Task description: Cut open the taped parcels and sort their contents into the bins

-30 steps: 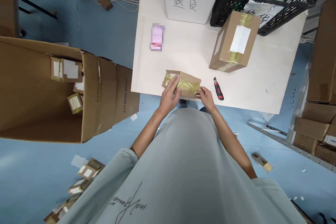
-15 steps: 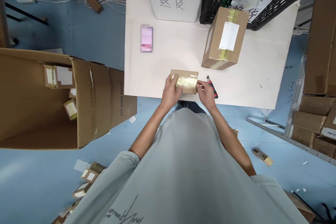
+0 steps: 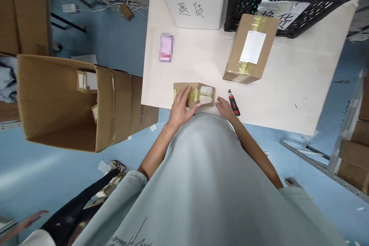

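Note:
A small cardboard box [image 3: 193, 93], wrapped in shiny tape and with white labels near its right end, lies at the table's near edge. My left hand [image 3: 181, 107] grips it, fingers over the top and thumb along the near side. Just off the box's right end is my right hand [image 3: 225, 107], its fingers loosely bent and slightly apart, with nothing visible in them. Close to the right of that hand lies a red and black utility knife [image 3: 234, 103].
Farther back on the table [image 3: 198, 57] are a larger taped box [image 3: 262, 46], a white bin [image 3: 196, 7], a black crate [image 3: 236, 11] and a blurred pink rectangle [image 3: 166, 48]. A big open carton [image 3: 57, 103] stands left. Another person's leg [image 3: 75, 200] shows lower left.
The small box has turned, now showing its labels, and shifted left. My right hand has come off its right end. The view has shifted, and another person has appeared at lower left.

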